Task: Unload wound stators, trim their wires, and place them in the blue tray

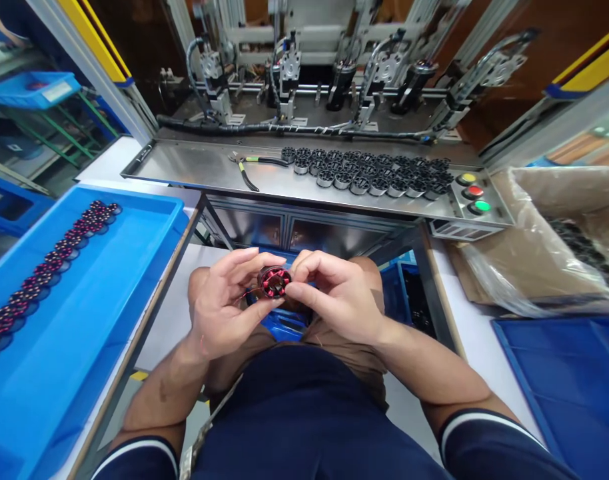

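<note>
Above my lap, a small round motor stator (274,283) wound with red wire is held between both hands. My left hand (229,300) curls around its left side, thumb below and fingers above. Against its right edge, my right hand (329,287) pinches with thumb and forefinger; whether a loose wire end is between those fingertips, I cannot tell. A thin red wire trails from the stator across my left fingers. Beyond the hands, black unwound stator cores (369,173) stand in rows on the metal ledge (184,163), beside cutting pliers (249,167) with yellow-black handles.
A blue tray (114,267) on the left holds a line of wound stators (49,270). Behind the ledge stands a winding machine (289,73). Coloured push buttons (473,192), a plastic-lined carton (514,247) and a dark blue tray (564,387) are on the right.
</note>
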{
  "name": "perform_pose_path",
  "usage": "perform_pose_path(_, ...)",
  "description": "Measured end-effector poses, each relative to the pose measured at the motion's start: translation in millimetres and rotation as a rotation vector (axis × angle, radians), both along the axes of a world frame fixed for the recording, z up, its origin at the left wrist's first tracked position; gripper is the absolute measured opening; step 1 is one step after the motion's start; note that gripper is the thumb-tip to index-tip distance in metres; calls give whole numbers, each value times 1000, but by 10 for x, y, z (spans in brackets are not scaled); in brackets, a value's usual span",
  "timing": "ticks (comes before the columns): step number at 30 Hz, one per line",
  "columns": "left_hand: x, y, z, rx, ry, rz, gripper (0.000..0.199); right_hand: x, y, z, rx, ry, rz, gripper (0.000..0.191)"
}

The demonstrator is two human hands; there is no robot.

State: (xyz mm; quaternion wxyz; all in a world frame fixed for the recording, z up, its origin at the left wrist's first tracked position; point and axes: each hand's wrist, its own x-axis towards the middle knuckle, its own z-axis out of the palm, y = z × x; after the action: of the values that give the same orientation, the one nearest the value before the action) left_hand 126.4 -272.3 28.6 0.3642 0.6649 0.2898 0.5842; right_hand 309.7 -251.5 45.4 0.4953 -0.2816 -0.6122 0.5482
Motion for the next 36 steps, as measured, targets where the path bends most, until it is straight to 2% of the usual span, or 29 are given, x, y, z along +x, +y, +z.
perform_pose_path(3, -19, 5, 8, -163, -104, -83, 64, -36, -41, -84, 4, 94, -43, 21)
perform_pose_path(6, -33, 36, -15, -311, -194, -171, 44, -54, -75, -143, 4, 143, -55, 18)
perform_pose_path(9, -3, 64, -60, -344, -242, -208, 42, -71, -115, -185, 27, 143, -81, 17)
perform_pose_path(11, 37, 65, -87, -296, -219, -125, 46, -72, -133, -208, 37, 114, -102, 18)
perform_pose_path(15, 108, 13, -100, -37, -17, 182, 42, -59, -120, -214, 40, 60, -113, 22)
perform_pose_path(18, 120, -39, -80, 127, 106, 286, 52, -78, -97, -182, 45, 58, -58, 28)
perform_pose_path(22, 109, -60, -58, 210, 162, 304, 52, -162, -126, -190, -38, 119, -61, 27)
perform_pose_path(27, 95, -34, -67, 152, 85, 297, 48, -224, -168, -296, -179, 164, -147, 24)
perform_pose_path(29, 83, -24, -71, 140, 80, 286, 47, -210, -152, -299, -132, 151, -165, 21)
perform_pose_path(33, 60, -18, -73, 164, 134, 284, 47, -192, -103, -207, 104, 99, -201, 24)
perform_pose_path(36, 57, -29, -78, 172, 145, 275, 49, -217, -83, -154, 63, 67, -211, 16)
